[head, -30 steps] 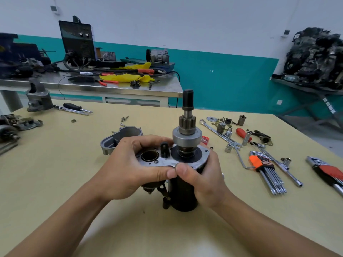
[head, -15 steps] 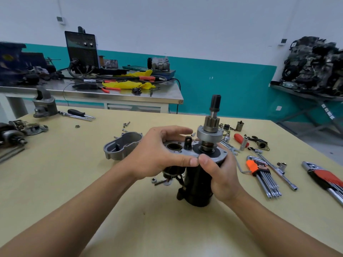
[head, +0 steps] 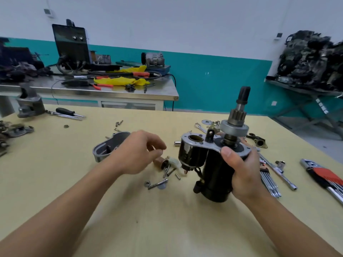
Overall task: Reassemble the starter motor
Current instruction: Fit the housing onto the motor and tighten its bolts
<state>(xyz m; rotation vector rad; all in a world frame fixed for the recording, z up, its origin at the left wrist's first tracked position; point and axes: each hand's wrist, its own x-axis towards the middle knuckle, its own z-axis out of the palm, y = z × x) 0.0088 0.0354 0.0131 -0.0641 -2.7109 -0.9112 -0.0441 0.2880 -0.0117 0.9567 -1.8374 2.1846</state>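
Nose housing lies open-side up at left of bench, awaiting refit. L. hand hovers over loose plunger & bolts, grip slack, empty, prob. choosing next part. Centre-right, starter motor tilts, pinion up, base seemingly on bench; R. hand grip wraps its body. Half a sec. earlier both hands held its flange.

**Item Count at Inspection**

One starter motor was recorded. Benches numbered two: a yellow bench and a steel bench. Also counted were one grey housing cover, one black-handled screwdriver, and two hex key sets, an orange set and a red set.
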